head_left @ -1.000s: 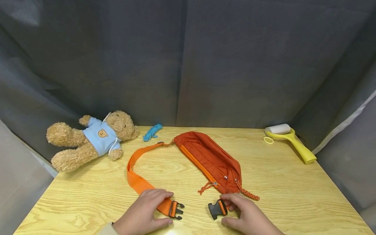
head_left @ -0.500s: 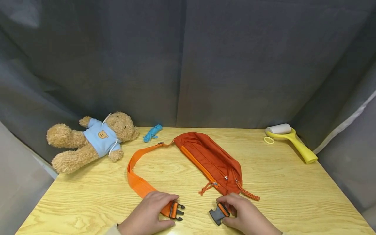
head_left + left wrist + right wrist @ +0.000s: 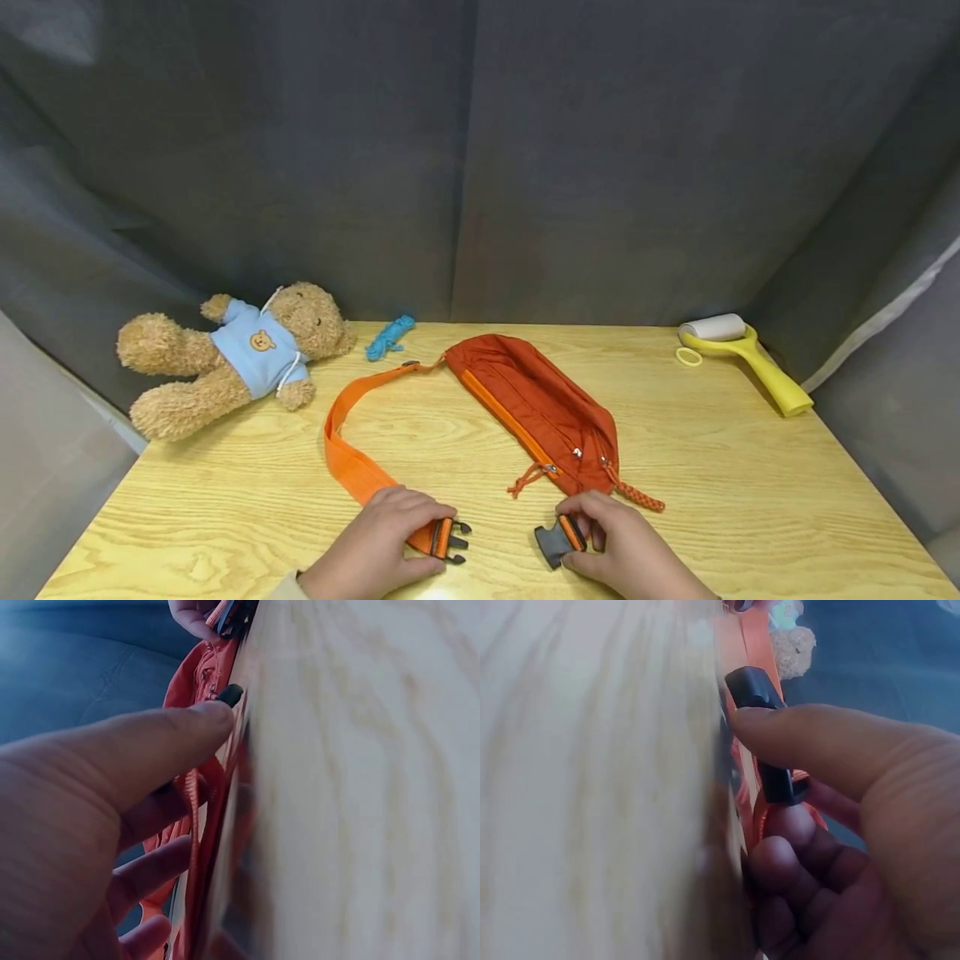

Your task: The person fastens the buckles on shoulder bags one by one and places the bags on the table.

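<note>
Stage. On the wood-grained surface [image 3: 720,467], the red waist bag [image 3: 540,408] is being borne flat at the centre, its orange strap [image 3: 351,462] being swept round in an open curve at the left. The pronged buckle half [image 3: 454,542] and the socket buckle half [image 3: 553,543] are being held roughly facing, with a gap between. By judgement, grasping is being shown as done, and the halves are being left unjoined.

Count, in descending size:
- Surface: one.
- Teddy bear [image 3: 258,358]: one, being carried at far left, a blue top being worn.
- Waist bag: one.
- Strap: one.
- Yellow-handled roller [image 3: 768,375]: one, being borne at far right.
- Hands: two. By the left hand [image 3: 390,537], the pronged half is being pinched between thumb and fingers; by the right hand [image 3: 622,542], the socket half is being pinched likewise. Neither grip is being spread.
- Blue cord bundle [image 3: 390,337]: one, near the bear's head.
- Buckle halves: two.
- Yellow ring [image 3: 687,366]: one, just beside the roller.
</note>
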Demonstrator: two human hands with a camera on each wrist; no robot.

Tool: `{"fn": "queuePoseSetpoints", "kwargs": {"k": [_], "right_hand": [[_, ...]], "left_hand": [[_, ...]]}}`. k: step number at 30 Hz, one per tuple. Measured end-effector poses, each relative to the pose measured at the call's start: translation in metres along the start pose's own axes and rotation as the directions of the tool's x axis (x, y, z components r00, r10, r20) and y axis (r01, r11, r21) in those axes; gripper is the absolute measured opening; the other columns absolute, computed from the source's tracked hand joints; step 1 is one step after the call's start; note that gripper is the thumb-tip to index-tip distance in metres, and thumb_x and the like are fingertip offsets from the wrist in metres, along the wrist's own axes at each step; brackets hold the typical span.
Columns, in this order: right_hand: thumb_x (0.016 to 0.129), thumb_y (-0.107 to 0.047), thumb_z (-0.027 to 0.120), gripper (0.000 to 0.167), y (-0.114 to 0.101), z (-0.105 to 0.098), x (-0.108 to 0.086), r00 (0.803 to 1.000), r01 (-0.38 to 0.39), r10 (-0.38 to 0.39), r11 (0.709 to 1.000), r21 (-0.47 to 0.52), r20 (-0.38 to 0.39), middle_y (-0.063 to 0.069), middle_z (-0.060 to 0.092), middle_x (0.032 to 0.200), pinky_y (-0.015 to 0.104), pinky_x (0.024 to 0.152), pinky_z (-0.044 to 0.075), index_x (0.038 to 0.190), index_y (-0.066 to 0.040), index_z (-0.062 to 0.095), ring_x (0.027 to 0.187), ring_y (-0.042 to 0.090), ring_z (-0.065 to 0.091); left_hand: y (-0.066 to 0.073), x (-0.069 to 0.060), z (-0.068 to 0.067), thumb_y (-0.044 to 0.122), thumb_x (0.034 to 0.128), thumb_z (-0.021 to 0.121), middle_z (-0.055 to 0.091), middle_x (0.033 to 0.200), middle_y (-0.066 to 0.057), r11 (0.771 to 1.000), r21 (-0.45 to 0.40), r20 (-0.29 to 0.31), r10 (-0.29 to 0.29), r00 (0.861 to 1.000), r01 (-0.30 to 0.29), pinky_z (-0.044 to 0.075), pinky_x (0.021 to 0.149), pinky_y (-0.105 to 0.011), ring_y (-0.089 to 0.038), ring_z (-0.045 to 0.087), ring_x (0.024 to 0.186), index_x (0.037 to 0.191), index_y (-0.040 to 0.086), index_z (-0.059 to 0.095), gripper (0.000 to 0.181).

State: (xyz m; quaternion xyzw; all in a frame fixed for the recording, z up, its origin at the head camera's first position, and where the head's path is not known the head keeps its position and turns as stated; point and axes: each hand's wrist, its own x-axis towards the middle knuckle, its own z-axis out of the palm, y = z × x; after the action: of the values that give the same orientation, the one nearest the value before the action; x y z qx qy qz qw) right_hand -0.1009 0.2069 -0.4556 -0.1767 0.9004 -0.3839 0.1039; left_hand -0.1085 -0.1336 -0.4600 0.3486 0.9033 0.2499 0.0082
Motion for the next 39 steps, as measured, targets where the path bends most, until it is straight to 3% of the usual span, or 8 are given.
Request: {"fn": "queuePoseSetpoints", "kwargs": {"k": [6,11,18,33,39], "right_hand": [[0.079,-0.026,0.087,0.046,-0.001,0.002,0.000,0.999,-0.028,0.030,0.995,0.091,-0.020,-0.002,0.052,0.083,0.024,0.055,0.043,0.116,-0.012,0.065,0.065,0.005,0.046],[0.079,-0.030,0.086,0.046,-0.004,0.004,-0.001,0.998,-0.039,0.045,0.993,0.113,-0.047,-0.003,0.053,0.079,0.023,0.053,0.042,0.117,-0.013,0.065,0.061,0.004,0.046],[0.078,-0.029,0.087,0.046,-0.007,0.006,-0.001,0.993,-0.101,0.108,0.987,0.123,-0.053,-0.002,0.051,0.078,0.021,0.050,0.037,0.115,-0.014,0.065,0.058,0.004,0.041],[0.076,-0.031,0.089,0.049,-0.013,0.015,0.003,0.993,-0.053,0.067,0.988,0.144,-0.095,-0.003,0.050,0.077,0.021,0.052,0.037,0.114,-0.014,0.064,0.060,0.003,0.041],[0.076,-0.031,0.089,0.053,-0.017,0.017,0.004,0.991,-0.077,0.093,0.984,0.158,-0.094,-0.003,0.053,0.077,0.023,0.050,0.040,0.118,-0.011,0.063,0.058,0.005,0.044]], "left_hand": [[0.001,0.001,0.001,0.047,0.0857,0.078,0.065,0.121,0.016,1.000,0.004,-0.020,-0.027,0.999,0.027,0.045,0.097,-0.046,-0.009,0.060,0.111,0.130,0.027,0.066,0.050],[0.003,0.002,0.002,0.045,0.0843,0.080,0.066,0.121,0.014,0.999,0.022,-0.050,-0.035,0.998,0.036,0.045,0.096,-0.046,-0.010,0.061,0.110,0.129,0.026,0.066,0.051],[0.002,0.004,0.003,0.044,0.0851,0.079,0.065,0.123,0.015,0.997,0.009,-0.041,-0.076,0.996,0.076,0.044,0.098,-0.046,-0.011,0.060,0.113,0.131,0.027,0.065,0.051],[0.002,0.004,0.006,0.043,0.0869,0.078,0.064,0.122,0.015,0.995,-0.082,-0.070,-0.064,0.995,0.059,0.050,0.095,-0.041,-0.011,0.060,0.111,0.132,0.027,0.064,0.050],[0.003,0.004,0.007,0.045,0.0876,0.076,0.064,0.123,0.015,0.991,-0.121,-0.072,-0.072,0.995,0.063,0.051,0.094,-0.039,-0.011,0.059,0.112,0.132,0.027,0.064,0.049]]}}
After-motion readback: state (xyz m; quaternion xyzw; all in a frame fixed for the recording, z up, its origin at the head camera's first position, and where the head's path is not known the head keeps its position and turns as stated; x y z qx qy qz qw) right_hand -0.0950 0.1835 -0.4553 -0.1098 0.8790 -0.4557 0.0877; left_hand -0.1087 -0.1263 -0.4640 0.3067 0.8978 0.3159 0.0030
